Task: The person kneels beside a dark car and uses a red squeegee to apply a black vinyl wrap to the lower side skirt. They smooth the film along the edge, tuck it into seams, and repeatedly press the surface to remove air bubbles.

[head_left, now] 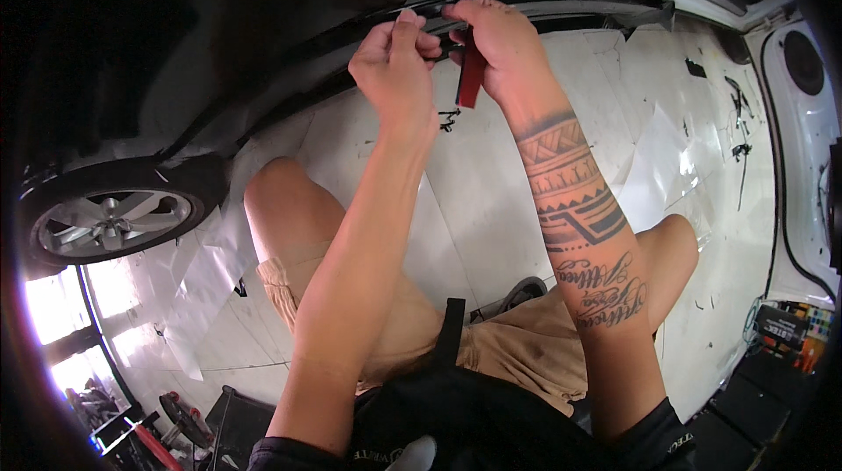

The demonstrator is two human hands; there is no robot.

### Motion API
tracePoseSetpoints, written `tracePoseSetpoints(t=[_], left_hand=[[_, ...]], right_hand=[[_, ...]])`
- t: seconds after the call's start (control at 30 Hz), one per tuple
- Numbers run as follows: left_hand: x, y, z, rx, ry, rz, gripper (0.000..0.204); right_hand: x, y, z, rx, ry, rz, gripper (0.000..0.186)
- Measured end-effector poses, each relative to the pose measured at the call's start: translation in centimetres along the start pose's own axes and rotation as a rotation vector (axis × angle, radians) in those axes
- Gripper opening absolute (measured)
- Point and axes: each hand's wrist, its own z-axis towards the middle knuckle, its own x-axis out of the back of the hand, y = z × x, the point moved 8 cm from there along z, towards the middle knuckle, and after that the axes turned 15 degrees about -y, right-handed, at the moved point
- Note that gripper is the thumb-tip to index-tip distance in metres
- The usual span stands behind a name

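Observation:
Both of my hands are raised to the lower edge of a glossy black car body point(289, 15). My right hand point(507, 39) is closed round a flat red blade-like tool point(472, 76), which points down from the palm. The fingertips of that hand reach the dark sill point(561, 8). Close by on the left, my left hand point(390, 59) has its fingers curled and thumb pressed in near the same edge. Anything between those fingers is too small or hidden to make out.
A silver-spoked wheel point(112, 224) stands at the left. An open white car door point(802, 138) curves along the right. Clear film scraps point(653, 155) and thin dark pieces point(741, 151) lie on the pale tiled floor point(465, 208). Dark cases point(759, 410) sit lower right.

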Motion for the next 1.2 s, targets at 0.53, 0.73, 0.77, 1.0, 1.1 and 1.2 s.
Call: tracePoseSetpoints(t=[0.53,0.73,0.77,1.0,1.1,1.2], left_hand=[[0.4,0.5,0.7,0.133,-0.223,0.235,0.031],[1.6,2.2,0.4,0.127,-0.282,0.546,0.036],[2.2,2.4,0.2,0.113,-0.273,0.647,0.035],[2.6,1.0,-1.8,0.329,-0.371,0.329,0.027],[2.0,1.8,-1.2,0.333,-0.320,0.119,0.024],[1.1,3.0,-1.0,0.290,-0.284,-0.031,0.022]], right_hand=[[3.3,8.3,-4.5,0.108,-0.361,0.784,0.023],[0.9,4.3,-2.3,0.318,-0.051,0.640,0.016],[0.4,4.2,-2.2,0.356,-0.022,0.662,0.016],[-2.2,4.3,-2.2,0.399,0.216,0.562,0.015],[-2.7,2.5,-2.1,0.371,0.266,0.441,0.016],[-3.5,0.5,-2.3,0.375,0.282,0.394,0.014]])
